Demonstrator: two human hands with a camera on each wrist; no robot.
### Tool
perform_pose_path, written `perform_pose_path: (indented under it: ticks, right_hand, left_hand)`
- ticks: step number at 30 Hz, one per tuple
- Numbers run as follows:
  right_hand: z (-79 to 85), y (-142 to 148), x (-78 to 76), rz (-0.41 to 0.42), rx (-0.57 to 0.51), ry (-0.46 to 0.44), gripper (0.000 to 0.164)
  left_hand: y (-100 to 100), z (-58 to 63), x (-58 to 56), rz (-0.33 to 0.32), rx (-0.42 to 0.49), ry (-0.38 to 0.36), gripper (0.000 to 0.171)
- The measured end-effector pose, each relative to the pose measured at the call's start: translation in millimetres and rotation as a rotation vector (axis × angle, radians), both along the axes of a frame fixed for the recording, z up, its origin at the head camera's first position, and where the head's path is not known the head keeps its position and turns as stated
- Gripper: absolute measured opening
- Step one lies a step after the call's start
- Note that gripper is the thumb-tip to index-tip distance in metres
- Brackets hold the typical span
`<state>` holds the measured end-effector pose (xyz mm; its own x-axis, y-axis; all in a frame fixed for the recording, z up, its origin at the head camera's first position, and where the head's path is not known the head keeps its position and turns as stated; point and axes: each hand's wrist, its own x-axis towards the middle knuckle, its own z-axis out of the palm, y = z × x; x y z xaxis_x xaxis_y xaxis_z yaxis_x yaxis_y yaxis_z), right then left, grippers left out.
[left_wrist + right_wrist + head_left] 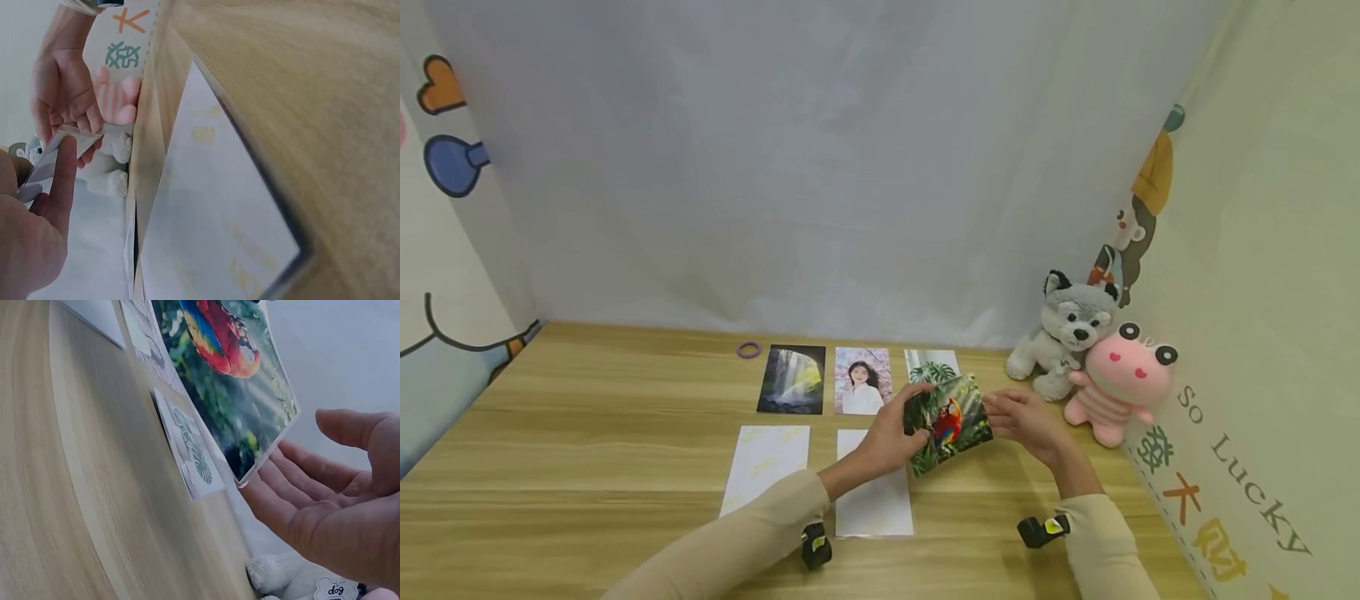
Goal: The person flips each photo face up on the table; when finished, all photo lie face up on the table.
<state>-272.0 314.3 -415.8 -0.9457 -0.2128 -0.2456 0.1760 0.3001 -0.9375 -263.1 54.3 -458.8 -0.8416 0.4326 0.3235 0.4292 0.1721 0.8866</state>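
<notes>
A parrot photo (951, 421) is held up above the table, tilted, its picture side showing in the head view. My left hand (895, 429) pinches it along its left side, thumb in front and fingers behind. On the other side, my right hand (1026, 423) has its fingers extended behind the right edge, the thumb standing apart from the photo (222, 381) in the right wrist view. Beneath and left of the photo lie two white face-down cards, one (767, 467) to the left and one (874, 504) partly under my left forearm.
Along the back lie a waterfall photo (792, 379), a portrait photo (862, 382) and a plant photo (931, 362), partly covered. A purple ring (748, 350) sits left of them. A plush husky (1063, 333) and a pink plush toy (1122, 383) stand at the right wall.
</notes>
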Motion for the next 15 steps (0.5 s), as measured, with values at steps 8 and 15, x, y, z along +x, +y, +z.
perform_pose_path:
  ticks: [8,15]
  right_hand:
    - [-0.3,1.2,3.2,0.007,-0.049,-0.028,0.055]
    - [-10.2,6.6,7.9,0.136,-0.347,-0.131,0.061]
  left_hand:
    - [-3.3,0.5,-2.9,0.046,0.072,-0.06,0.065]
    - [-3.0,2.9,-4.1,0.089,0.158,-0.173,0.065]
